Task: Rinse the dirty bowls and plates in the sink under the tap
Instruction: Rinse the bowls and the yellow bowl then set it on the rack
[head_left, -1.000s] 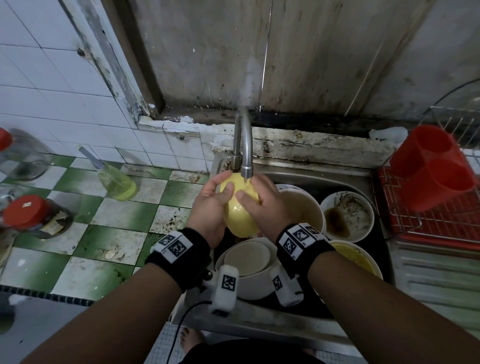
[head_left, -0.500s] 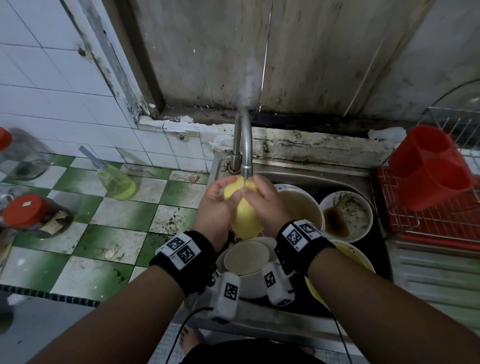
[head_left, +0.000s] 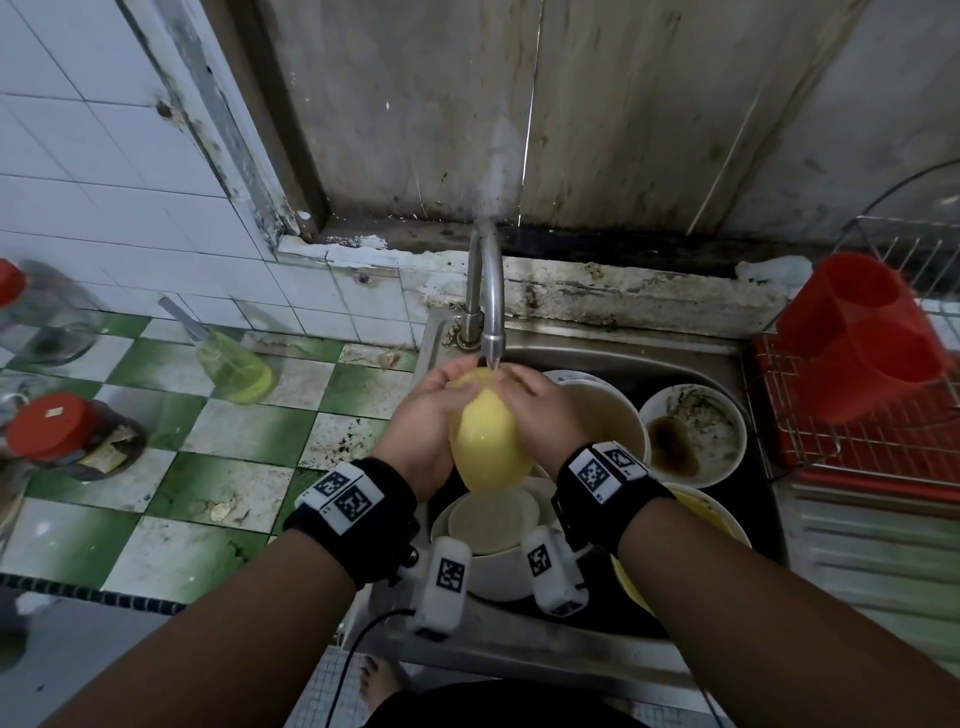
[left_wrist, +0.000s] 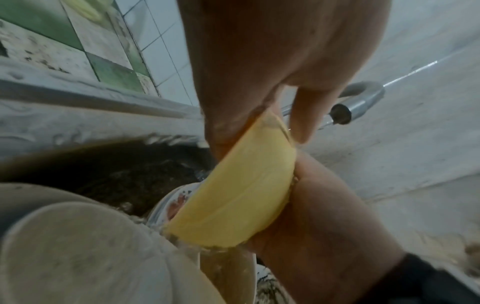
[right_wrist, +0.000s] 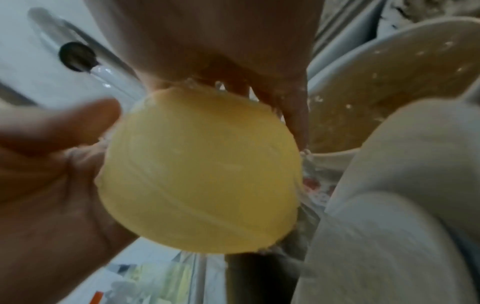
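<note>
both hands are wrapped round a small pale-yellow plastic bowl (head_left: 488, 441), the left hand (head_left: 421, 423) cupping it from nine o'clock and the right hand (head_left: 540, 415) from three o'clock, thumbs up near its top edge. it's held on edge, rim to rim running twelve to six, directly under the spout of the curved steel tap (head_left: 488, 296), with water running off its lower edge.

what matters next, i'd say, is that the bowl's top sits just beneath the spout, so any turning happens between the palms; neither hand is nearer than the other. from the left wrist view the bowl (left_wrist: 241, 193) shows its outer wall; which face takes the stream i can't tell.

below, at six o'clock, a white bowl stack (head_left: 488, 540) waits in the steel sink (head_left: 613, 358), a stained white bowl (head_left: 693, 431) at three o'clock, and a yellow dish (head_left: 711, 519) half hidden under the right wrist. the wrist views are blurred.
</note>
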